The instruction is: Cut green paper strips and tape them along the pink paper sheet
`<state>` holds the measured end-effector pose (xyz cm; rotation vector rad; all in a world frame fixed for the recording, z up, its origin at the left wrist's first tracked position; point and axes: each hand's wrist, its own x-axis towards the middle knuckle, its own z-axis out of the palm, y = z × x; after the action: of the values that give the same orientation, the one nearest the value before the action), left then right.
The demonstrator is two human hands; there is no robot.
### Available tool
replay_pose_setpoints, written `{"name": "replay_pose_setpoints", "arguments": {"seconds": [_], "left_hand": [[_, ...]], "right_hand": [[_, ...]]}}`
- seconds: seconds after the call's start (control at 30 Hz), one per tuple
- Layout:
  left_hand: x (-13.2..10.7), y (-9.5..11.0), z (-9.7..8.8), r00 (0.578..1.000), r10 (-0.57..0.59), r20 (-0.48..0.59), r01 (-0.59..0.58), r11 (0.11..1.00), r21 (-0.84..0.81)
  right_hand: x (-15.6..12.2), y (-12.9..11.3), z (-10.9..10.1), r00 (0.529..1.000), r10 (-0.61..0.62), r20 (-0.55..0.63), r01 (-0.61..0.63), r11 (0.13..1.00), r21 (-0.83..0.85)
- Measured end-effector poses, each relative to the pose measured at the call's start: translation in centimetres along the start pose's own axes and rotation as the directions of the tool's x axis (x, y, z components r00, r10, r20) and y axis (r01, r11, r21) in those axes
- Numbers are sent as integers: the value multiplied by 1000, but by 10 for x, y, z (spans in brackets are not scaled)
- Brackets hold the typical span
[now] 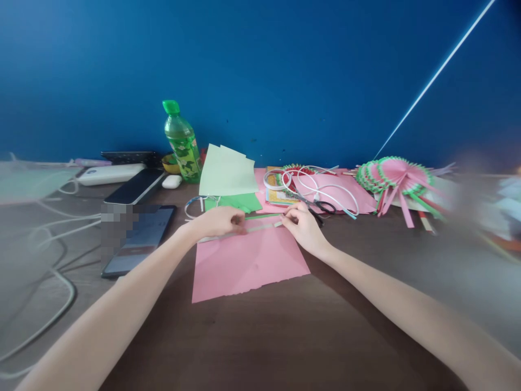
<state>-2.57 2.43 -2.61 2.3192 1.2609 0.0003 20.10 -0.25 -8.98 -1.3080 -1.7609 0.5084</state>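
One pink sheet [248, 266] lies just nearside of the pinch, pale strip [264, 225] along its far edge. Right hand [301, 227] pinches the strip's right end; left hand [222, 222] curls over it farther left, hold can't be told. Probably best: strip taut, edge-parallel, sheet flat underneath.

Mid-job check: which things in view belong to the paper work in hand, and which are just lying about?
Likely in the job:
- pink sheet
- pale strip, at the left hand and right hand
- perhaps pale green sheets behind

Likely just lying about:
- green bottle
- small white case
- dark-screened device
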Motion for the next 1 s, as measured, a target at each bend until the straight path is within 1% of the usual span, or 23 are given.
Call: {"name": "replay_pose_setpoints", "arguments": {"seconds": [0.2,0.4,0.57,0.77,1.0], "left_hand": [[1,1,0,1000,3,-5,-3,1000,4],[1,1,-1,1000,0,-8,0,1000,-1],[2,0,-1,1000,4,-5,-4,1000,-1],[2,0,-1,1000,10,-2,-10,1000,-11],[1,3,-1,1000,-11,-5,11,1000,-3]], "right_hand": [[0,5,5,995,-87,-45,79,986,-148],[0,6,5,993,-109,-43,96,966,-240],[0,8,6,990,-127,-55,108,958,-265],[0,9,6,989,-130,-72,108,961,-254],[0,8,5,990,-126,-70,106,964,-243]]}}
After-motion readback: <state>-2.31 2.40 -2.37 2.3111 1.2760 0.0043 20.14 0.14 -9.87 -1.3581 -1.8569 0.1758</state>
